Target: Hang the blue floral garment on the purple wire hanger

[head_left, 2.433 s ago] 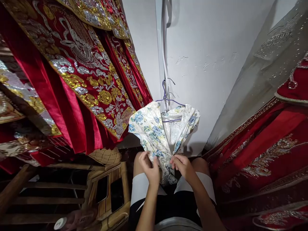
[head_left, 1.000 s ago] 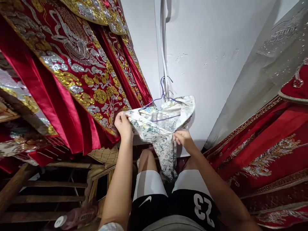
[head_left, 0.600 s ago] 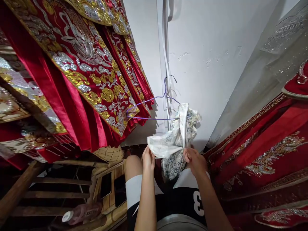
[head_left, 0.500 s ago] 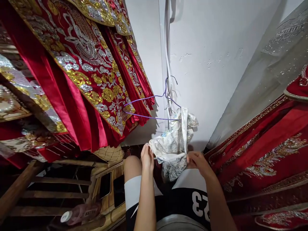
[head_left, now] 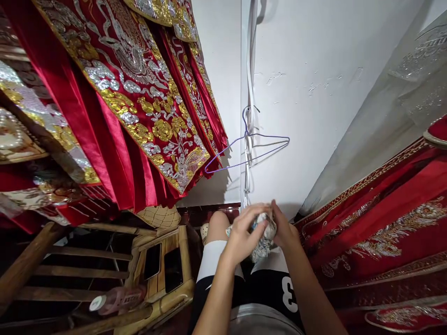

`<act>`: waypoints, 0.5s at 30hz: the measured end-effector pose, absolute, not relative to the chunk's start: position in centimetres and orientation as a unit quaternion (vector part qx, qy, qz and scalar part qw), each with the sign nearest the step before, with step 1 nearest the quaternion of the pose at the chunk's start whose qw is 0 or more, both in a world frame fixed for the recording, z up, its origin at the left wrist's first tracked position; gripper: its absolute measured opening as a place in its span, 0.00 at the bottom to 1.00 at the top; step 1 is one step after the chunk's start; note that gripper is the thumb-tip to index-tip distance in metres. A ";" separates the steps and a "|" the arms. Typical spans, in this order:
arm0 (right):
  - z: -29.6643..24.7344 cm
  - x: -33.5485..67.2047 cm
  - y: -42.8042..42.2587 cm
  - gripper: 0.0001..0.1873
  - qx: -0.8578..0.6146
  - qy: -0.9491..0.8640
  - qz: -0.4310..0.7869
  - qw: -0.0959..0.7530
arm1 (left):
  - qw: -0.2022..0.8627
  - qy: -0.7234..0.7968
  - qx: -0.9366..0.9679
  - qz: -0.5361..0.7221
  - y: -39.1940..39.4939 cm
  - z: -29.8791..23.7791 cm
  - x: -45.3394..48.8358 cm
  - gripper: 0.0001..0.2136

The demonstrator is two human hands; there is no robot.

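A white garment with blue flowers (head_left: 262, 238) is bunched into a small bundle over my lap. My left hand (head_left: 244, 231) wraps around its left side and my right hand (head_left: 283, 229) clasps its right side; both are closed on the cloth. Most of the fabric is hidden between my palms. Above them a thin purple wire hanger (head_left: 248, 148) hangs bare from a white strap on the wall (head_left: 307, 93).
Red embroidered robes with gold and silver thread (head_left: 132, 97) hang at the left, more red robes (head_left: 384, 218) at the right. A bamboo stool (head_left: 164, 274) with two phones stands low left. A pink bottle (head_left: 115, 298) lies beside it.
The floral garment came off the purple hanger, which now hangs bare. My hands drew together and bunched the cloth into a small bundle low over my lap.
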State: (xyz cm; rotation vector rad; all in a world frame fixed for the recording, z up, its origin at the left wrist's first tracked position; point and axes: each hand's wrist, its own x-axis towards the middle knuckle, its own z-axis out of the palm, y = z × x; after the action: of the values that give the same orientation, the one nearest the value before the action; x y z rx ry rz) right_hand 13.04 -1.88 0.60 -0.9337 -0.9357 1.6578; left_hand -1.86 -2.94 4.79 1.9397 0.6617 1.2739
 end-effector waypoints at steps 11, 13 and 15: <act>10.5 19.4 4.7 0.07 -0.406 -0.732 0.500 0.223 | 0.416 0.316 0.828 0.202 5.1 1.7 -5.0 0.30; 10.5 19.8 6.4 0.13 -0.439 -0.733 0.392 0.340 | 0.341 0.362 0.843 0.204 6.0 1.7 -6.6 0.21; 9.2 19.4 8.1 0.26 -0.452 -0.709 0.290 0.456 | 0.253 0.422 0.841 0.225 6.8 2.3 -8.6 0.14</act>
State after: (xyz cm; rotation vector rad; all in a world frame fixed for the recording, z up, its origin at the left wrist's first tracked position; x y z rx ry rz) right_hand 19.41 8.06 9.17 -1.1151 -1.7490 0.7139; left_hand -8.58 6.76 2.27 2.2863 1.1466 0.6115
